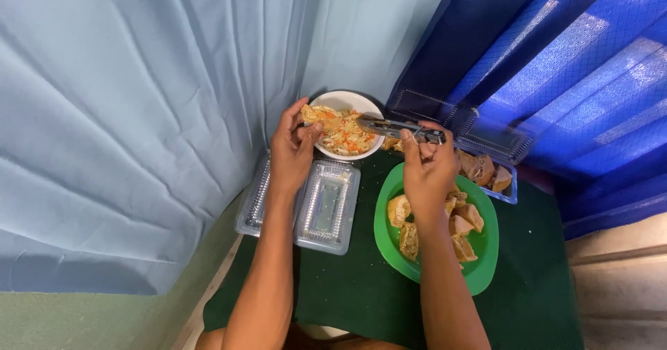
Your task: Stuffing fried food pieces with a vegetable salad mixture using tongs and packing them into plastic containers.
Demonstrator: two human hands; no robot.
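Pale blue and dark blue curtains hang behind a dark green cloth (361,287). Over the white bowl (345,102) of shredded filling, the left hand (292,148) pinches a fried piece (321,116). The right hand (427,169), closed on a knife (396,127), hovers above the green plate (486,253) of cut pieces.

Two clear plastic clamshell packages. One open and empty (326,207), hinged flat, ribbed rectangular halves, on dark green cloth by the pale curtain, under the left forearm. Second clear tray (497,183) at right near the blue curtain, holding brown pastry pieces, lid up behind. No labels, signs, screens
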